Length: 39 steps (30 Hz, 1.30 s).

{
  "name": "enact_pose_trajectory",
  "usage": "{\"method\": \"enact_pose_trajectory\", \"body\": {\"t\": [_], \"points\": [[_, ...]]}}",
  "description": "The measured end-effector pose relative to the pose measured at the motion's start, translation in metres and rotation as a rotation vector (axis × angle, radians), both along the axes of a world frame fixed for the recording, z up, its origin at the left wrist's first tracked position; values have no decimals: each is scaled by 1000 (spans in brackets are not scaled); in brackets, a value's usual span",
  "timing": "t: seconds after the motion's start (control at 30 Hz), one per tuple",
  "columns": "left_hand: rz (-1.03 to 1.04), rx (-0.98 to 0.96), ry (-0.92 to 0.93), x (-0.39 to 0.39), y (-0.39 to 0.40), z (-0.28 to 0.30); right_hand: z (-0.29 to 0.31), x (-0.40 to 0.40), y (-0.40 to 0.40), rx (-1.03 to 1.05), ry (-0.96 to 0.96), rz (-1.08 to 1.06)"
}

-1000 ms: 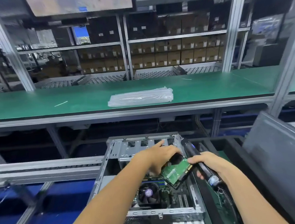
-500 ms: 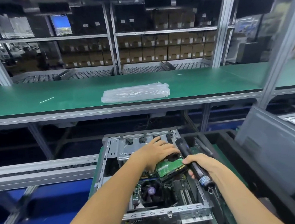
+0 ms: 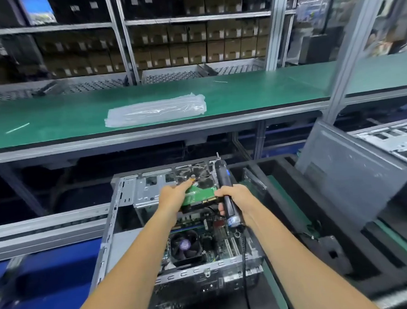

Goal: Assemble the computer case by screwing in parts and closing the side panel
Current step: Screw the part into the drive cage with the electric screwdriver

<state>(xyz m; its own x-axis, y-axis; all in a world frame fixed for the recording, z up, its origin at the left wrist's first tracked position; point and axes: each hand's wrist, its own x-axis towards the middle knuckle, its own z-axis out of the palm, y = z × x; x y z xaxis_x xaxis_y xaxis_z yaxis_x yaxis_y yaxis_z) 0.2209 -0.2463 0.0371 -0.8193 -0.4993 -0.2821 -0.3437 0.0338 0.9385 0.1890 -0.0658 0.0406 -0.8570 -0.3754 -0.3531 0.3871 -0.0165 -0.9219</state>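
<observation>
An open computer case [image 3: 119, 209] lies on its side in front of me, its motherboard and black CPU fan [image 3: 185, 247] showing. My left hand [image 3: 174, 195] grips a hard drive [image 3: 200, 191], green circuit board up, resting partly in the metal drive bay [image 3: 146, 188] at the case's far end. My right hand [image 3: 235, 198] is wrapped around a black electric screwdriver [image 3: 224, 184], its tip pointing up and away beside the drive. The grey side panel [image 3: 350, 174] leans upright to the right of the case.
A green workbench [image 3: 72, 111] runs across behind the case, with a clear plastic bag [image 3: 155, 110] on it. Shelves of brown boxes [image 3: 189, 43] stand further back. Black foam trays [image 3: 351, 252] lie to the right. Another metal chassis [image 3: 396, 136] sits at the far right.
The hard drive has moved away from me toward the drive bay, flattening out. Both hands followed it forward, and the screwdriver now stands more upright.
</observation>
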Motion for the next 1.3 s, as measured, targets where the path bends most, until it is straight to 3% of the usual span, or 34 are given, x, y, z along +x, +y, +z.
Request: {"method": "enact_pose_trajectory", "body": {"t": [0.13,0.33,0.53,0.73,1.0,1.3], "points": [[-32,291,11,2,0,7,3,-2,4,17,86,61],[-122,282,-27,14,-15,-1,7,-12,6,91,177,-5],[-451,328,-234,27,-20,-11,-3,-19,7,68,80,-5],[-498,243,-334,23,-3,-33,-2,-29,12,63,54,15],[-266,324,-181,10,18,-50,-8,-31,14,61,56,-3],[-53,321,-135,-10,28,-56,-12,-32,9,158,125,-28]]}}
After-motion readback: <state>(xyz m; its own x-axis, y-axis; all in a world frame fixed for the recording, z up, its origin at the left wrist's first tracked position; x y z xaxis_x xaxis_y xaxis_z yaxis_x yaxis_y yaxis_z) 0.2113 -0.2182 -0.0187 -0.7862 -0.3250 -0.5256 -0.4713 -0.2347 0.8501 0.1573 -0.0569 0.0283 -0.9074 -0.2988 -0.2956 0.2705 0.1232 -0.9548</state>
